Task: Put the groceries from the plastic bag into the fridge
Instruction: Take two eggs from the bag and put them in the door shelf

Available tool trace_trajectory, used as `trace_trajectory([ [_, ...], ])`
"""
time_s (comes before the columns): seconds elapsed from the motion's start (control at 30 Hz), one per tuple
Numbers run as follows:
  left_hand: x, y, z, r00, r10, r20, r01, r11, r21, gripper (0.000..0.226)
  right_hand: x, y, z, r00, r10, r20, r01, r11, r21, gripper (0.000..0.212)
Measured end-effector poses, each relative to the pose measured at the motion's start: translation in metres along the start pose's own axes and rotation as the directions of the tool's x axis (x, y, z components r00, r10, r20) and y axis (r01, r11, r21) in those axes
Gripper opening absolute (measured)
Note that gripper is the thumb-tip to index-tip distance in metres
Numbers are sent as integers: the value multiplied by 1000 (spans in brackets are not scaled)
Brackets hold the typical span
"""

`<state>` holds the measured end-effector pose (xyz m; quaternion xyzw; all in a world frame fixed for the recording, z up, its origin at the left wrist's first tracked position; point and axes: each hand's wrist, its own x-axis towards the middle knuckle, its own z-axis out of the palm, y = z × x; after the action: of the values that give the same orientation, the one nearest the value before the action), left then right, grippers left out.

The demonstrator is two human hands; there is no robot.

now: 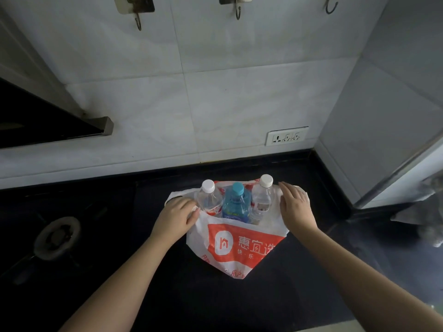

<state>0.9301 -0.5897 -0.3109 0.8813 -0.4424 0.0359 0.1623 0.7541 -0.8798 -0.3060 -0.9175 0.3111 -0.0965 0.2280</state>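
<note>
I am looking down at the plastic bag lying on the dark tabletop, its mouth spread so that two white-capped bottles and a blue bottle are poking out side by side. My left hand is pinching the bag's left edge with curled fingers, while my right hand is resting flat and loose on the right edge. I judge I am at the unpacking step; next I need to grip one bottle and carry it to the fridge, probably the pale cabinet at right.
</note>
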Motion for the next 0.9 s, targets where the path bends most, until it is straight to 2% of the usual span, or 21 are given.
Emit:
trace_trajectory([
  [0.07,-5,-3,2,991,86,-107,-75,991,107,15,-20,0,1,998,-41,-42,43,999,33,46],
  [0.17,-10,-8,7,978,173,-119,-156,979,133,11,-36,5,12,996,-76,37,77,997,-2,56],
  [0.37,-24,-23,29,969,244,39,-247,961,124,30,-35,15,33,980,-60,188,76,994,-77,55],
  [0.47,-29,-24,37,956,278,89,-289,944,158,27,-33,17,42,967,-41,253,73,990,-117,53],
  [0.6,-38,-22,48,956,253,152,-275,950,149,15,-32,20,50,951,3,309,43,989,-144,51],
  [0.73,-46,-22,53,949,227,217,-264,951,161,22,-35,28,57,911,32,411,71,970,-234,48],
  [0.8,-49,-22,53,948,215,235,-256,953,160,29,-40,30,56,932,41,360,44,974,-224,45],
  [0.87,-51,-21,48,950,221,220,-257,954,153,34,-49,27,49,990,26,136,-5,988,-154,35],
  [0.9,-51,-19,46,953,232,197,-263,954,147,35,-54,25,45,1000,-21,-1,21,991,-135,30],
])
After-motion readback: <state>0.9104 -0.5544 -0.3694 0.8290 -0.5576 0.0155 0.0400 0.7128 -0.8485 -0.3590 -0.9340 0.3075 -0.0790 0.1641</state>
